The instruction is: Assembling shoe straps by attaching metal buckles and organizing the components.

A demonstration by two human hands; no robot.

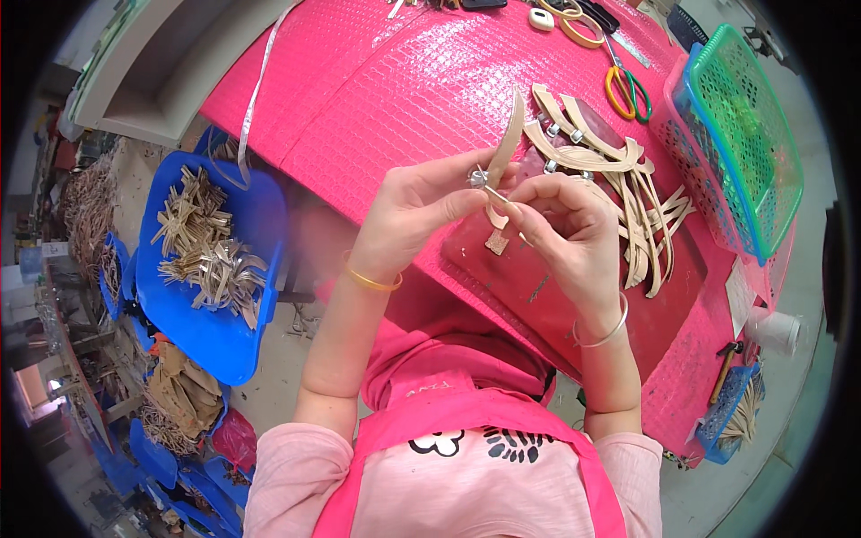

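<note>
1. Pink bubble-textured sheeting covers the table point(377, 81), and it slopes away under the work. Both hands hold their piece in the air above it, so anything that slips could bounce or roll on the padding toward the near edge and drop to the floor.

2. Tan straps lie heaped in a pile point(619, 179) just beyond the hands. The right forearm hangs close over it; a careless sweep could drag the straps off their dark red mat point(628, 296) or tangle the ones already fitted with silver buckles.

3. Left hand point(408, 215): thumb and fingers are pinched together on the small silver buckle point(475, 177) and the lower part of the tan strap point(505, 143), which stands up from the grip and curves over the table. Too light a pinch, I judge, would let the buckle twist or slide off the strap.

4. Right hand point(560, 224): fingertips are closed on a thin pin-like part point(496, 194) beside the buckle, though exactly what it is stays too small to tell. Its end sits very near the left fingertips, so a slip could prick a finger or scratch the strap's surface.

5. Strap's short tail point(495, 240) dangles below both hands, where it could snag.
</note>
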